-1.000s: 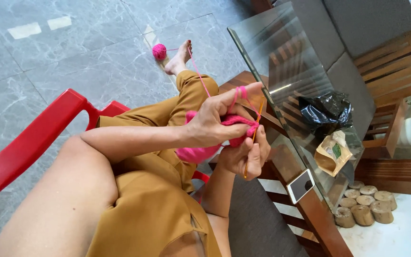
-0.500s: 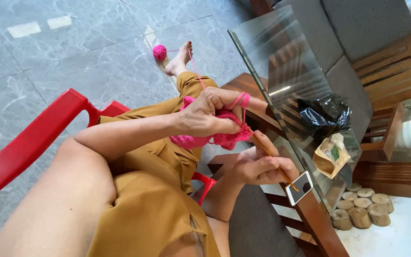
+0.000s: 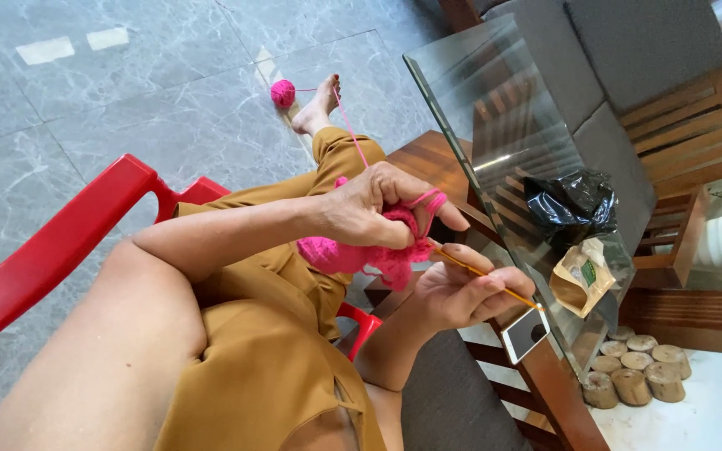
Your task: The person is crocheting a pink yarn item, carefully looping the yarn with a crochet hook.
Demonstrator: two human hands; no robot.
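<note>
My left hand (image 3: 369,207) grips a pink crochet piece (image 3: 361,255) over my lap, with the pink yarn (image 3: 346,117) looped over its fingers. The strand runs up to a pink yarn ball (image 3: 282,92) lying on the floor beside my bare foot (image 3: 317,104). My right hand (image 3: 461,296) is just right of the piece and pinches a thin orange crochet hook (image 3: 495,282). The hook's tip points toward the pink work. I sit on a red plastic chair (image 3: 68,242) in mustard-brown clothes.
A glass-topped wooden table (image 3: 495,108) stands right of my hands, with a black plastic bag (image 3: 570,205), a small brown packet (image 3: 582,280) and a phone (image 3: 526,332) on it. Wooden furniture (image 3: 695,134) and several short log pieces (image 3: 633,376) lie further right. The floor is grey marble tile.
My hands worked close together, then my right hand drew down and away with the hook. It now holds the hook aimed back at the pink piece. My left hand kept its grip.
</note>
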